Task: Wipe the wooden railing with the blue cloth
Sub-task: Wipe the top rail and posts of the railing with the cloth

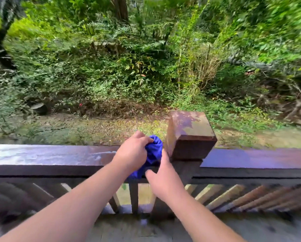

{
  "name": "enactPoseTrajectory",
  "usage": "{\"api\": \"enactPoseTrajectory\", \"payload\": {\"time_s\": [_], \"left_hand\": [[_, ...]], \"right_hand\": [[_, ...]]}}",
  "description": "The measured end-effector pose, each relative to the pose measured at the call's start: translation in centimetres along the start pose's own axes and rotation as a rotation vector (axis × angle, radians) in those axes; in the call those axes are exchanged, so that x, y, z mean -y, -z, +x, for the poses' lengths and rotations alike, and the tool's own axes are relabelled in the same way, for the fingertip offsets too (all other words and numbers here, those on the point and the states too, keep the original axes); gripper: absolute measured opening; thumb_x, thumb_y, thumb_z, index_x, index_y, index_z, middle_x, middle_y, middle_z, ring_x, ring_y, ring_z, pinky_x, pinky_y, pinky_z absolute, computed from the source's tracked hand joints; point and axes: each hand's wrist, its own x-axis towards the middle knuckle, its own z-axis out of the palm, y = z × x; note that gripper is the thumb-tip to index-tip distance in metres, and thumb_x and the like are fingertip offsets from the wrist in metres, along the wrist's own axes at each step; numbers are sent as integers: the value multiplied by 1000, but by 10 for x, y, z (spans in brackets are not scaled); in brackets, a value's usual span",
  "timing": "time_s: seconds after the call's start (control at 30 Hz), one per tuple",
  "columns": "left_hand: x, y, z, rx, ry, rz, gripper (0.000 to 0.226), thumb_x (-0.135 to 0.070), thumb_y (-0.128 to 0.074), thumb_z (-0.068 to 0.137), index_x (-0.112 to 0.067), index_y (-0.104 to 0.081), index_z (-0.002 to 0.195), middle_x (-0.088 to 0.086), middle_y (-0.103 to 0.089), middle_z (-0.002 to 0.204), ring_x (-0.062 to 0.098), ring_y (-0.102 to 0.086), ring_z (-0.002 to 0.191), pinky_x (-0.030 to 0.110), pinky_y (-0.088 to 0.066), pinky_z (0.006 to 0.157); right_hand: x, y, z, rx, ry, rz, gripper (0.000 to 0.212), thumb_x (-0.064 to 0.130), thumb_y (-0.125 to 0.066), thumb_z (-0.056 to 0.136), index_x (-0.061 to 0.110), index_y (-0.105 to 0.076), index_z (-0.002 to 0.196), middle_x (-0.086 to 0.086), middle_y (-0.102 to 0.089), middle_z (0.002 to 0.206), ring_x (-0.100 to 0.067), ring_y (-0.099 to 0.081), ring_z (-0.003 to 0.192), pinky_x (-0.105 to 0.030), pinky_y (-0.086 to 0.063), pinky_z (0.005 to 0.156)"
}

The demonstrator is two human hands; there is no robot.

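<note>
From the head camera, the view looks down over a dark wooden railing (50,158) that runs across the frame, with blurred green undergrowth and leaf-strewn ground beyond it. A square post cap (190,135), its paint worn and blotchy, rises above the rail just right of centre. The blue cloth (154,151) sits bunched on top of the rail, pressed close against the left face of that post, with a tail of it hanging down over the near edge.

The left hand (133,152) is closed around the bunched cloth from above, fingers curled over its top. The right hand (163,179) is beside it, fingers loosely spread and reaching toward the hanging part of the cloth; it seems to touch the lower fold or the rail's face, though motion blur leaves that unclear, and it grips nothing firmly that I can see.

The rail surface to the left shines as if wet, while the stretch right of the post looks duller.

The cloth should be light, soft and easily crushed, so it will bunch and slip rather than hold a flat face; a broad palm-down hold on the wad, with the loose tail gathered in, would likely press it best. The wet wood may be slippery, and the corner at the post looks awkward to reach.
</note>
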Motion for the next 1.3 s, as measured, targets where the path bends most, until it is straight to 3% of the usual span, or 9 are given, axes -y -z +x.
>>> {"api": "enactPoseTrajectory", "payload": {"time_s": [0.1, 0.27, 0.4, 0.5, 0.63, 0.77, 1.0, 1.13, 1.3], "left_hand": [[6, -30, 11, 242, -147, 228, 31, -22, -55, 89, -20, -69, 116, 6, -58, 120, 30, -56, 111, 42, -48, 96], [28, -33, 11, 221, -319, 382, 12, -19, -63, 83, -19, -68, 94, 5, -66, 94, 27, -60, 91, 41, -48, 78], [53, -9, -2, 146, -191, 394, 14, -13, -72, 73, -22, -71, 83, 2, -68, 85, 25, -65, 80, 36, -49, 70], [74, 6, -14, 109, -62, 389, 16, -9, -68, 77, -21, -72, 87, 1, -68, 92, 25, -64, 85, 37, -52, 73], [113, 28, -28, 72, 67, 386, 18, -12, -64, 83, -26, -72, 93, -5, -67, 99, 21, -63, 93, 35, -53, 67], [121, 28, -38, 128, 105, 352, 23, -17, -53, 91, -29, -68, 104, -8, -61, 111, 19, -56, 106, 40, -56, 71], [198, 75, -63, 100, 77, 385, 22, -19, -57, 87, -29, -69, 103, -8, -63, 104, 20, -60, 100, 37, -53, 69], [243, 98, -74, 97, 23, 343, 24, -19, -56, 86, -28, -70, 104, -5, -64, 105, 22, -61, 100, 38, -55, 76], [269, 108, -78, 83, -44, 329, 26, -17, -58, 84, -28, -71, 104, -4, -65, 102, 23, -61, 97, 38, -54, 73]], "right_hand": [[-9, -4, 3, -66, 68, -190, 91, 30, -63, 91, 23, -13, 166, -6, -41, 163, -29, -50, 141, -39, -44, 110], [-5, -23, 29, -52, 275, -358, 95, 28, -64, 92, 18, -7, 168, -11, -16, 174, -31, -22, 159, -42, -25, 129], [12, -29, 68, -33, 314, -516, 111, 36, -70, 87, 21, 4, 168, -18, -7, 177, -38, -11, 162, -49, -16, 130], [25, -34, 94, 90, 312, -694, 125, 48, -81, 80, 19, 2, 168, -19, -10, 175, -43, -4, 163, -56, -10, 131], [51, -55, 108, 213, 270, -859, 118, 49, -86, 78, 19, -13, 165, -17, -26, 169, -44, -13, 161, -63, -14, 129], [46, -57, 113, 248, 227, -893, 104, 45, -86, 76, 21, -27, 159, -13, -38, 160, -41, -28, 154, -67, -23, 125], [98, -106, 113, 286, 166, -986, 97, 39, -88, 70, 23, -36, 150, -6, -46, 148, -35, -43, 143, -74, -31, 116], [113, -113, 115, 298, 79, -1001, 105, 39, -88, 66, 28, -34, 155, -3, -49, 148, -34, -46, 141, -68, -40, 114], [120, -120, 112, 279, 20, -994, 114, 38, -88, 65, 30, -27, 162, -4, -48, 155, -34, -47, 143, -57, -46, 112]]}}
